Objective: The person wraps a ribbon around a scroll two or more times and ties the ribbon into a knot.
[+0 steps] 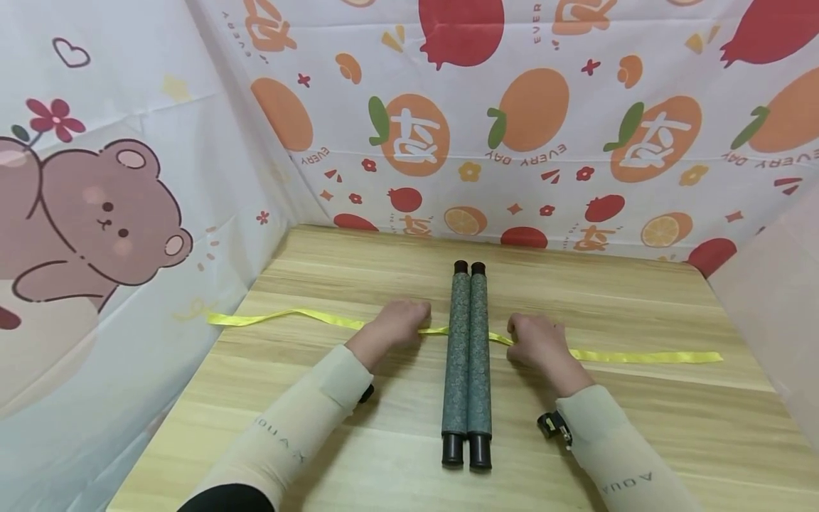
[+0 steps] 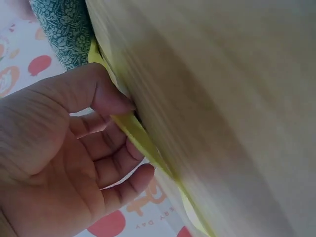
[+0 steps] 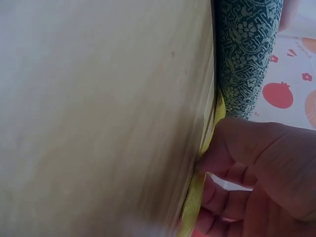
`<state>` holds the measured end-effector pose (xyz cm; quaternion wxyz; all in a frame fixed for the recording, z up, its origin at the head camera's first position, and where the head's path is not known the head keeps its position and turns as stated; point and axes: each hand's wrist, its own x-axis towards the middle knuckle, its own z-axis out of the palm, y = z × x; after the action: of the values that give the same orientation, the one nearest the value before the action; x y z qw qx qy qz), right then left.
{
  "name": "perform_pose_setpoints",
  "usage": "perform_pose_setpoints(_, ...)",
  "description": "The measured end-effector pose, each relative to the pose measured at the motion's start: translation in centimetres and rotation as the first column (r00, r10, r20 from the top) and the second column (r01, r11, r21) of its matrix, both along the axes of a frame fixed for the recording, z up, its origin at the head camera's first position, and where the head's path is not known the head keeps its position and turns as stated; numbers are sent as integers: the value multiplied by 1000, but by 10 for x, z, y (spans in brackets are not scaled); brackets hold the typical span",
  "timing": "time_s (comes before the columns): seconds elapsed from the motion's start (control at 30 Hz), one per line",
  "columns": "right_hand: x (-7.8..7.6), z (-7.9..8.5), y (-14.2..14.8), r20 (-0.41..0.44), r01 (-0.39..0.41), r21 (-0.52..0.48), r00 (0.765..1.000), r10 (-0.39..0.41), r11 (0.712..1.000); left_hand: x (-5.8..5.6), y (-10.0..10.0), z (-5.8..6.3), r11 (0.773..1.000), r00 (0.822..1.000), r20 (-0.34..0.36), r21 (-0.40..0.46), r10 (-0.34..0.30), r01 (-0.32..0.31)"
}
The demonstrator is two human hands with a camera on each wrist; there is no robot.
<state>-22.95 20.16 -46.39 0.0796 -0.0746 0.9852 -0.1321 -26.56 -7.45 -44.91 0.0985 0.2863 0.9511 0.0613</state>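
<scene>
Two rolled scrolls lie side by side on the table, a left scroll [image 1: 456,355] and a right scroll [image 1: 480,355]. Both are wrapped in green flower-patterned cloth and have black end knobs [image 1: 453,451]. A long yellow ribbon [image 1: 646,356] passes beneath them and stretches out to both sides. Just left of the scrolls, my left hand [image 1: 394,325] pinches the ribbon between thumb and forefinger, its other fingers loosely bent in the left wrist view. On the other side my right hand [image 1: 539,343] pinches the ribbon close to the right scroll, thumb tip down at the tabletop.
The wood-grain table [image 1: 358,441] carries the scrolls and ribbon. A fruit-print cloth [image 1: 473,192] hangs along its back edge, and a bear-print cloth [image 1: 128,341] hangs at the left. The ribbon's left end [image 1: 220,319] reaches the table's left edge.
</scene>
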Motion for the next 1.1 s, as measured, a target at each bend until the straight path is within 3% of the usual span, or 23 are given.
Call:
perform_pose_setpoints(0.2, -1, 0, 1, 8, -54, 74, 999, 53, 996, -6, -2, -3, 1000, 999, 44, 4, -26, 26)
perform_pose_setpoints(0.27, 0, 0, 3, 24, -61, 78, 998, 59, 995, -8, -4, -2, 1000, 997, 83, 5, -8, 8)
perform_pose_setpoints(0.43, 0, 1, 9, 72, -16, 18, 997, 14, 1000, -10, -9, -1, 992, 981, 160, 41, 112, -120)
perform_pose_setpoints(0.6, 1, 2, 13, 89, 14, -37, 996, -10, 999, -11, -12, -2, 976, 964, 192, 79, 185, -204)
perform_pose_setpoints(0.77, 2, 3, 14, -21, 3, -53, 1000, -4, 999, -11, -12, 0, 943, 958, 118, 181, 263, -281)
perform_pose_setpoints(0.87, 3, 7, 13, -92, 11, -67, 996, -17, 998, -11, -12, 3, 904, 947, 45, 289, 317, -316)
perform_pose_setpoints(1.0, 5, 10, 13, -160, 52, -95, 985, -66, 994, -10, -13, 6, 860, 929, -74, 411, 362, -302)
perform_pose_setpoints(1.1, 7, 10, 14, -269, 64, -105, 959, -90, 992, -8, -13, 9, 852, 909, -171, 447, 381, -273)
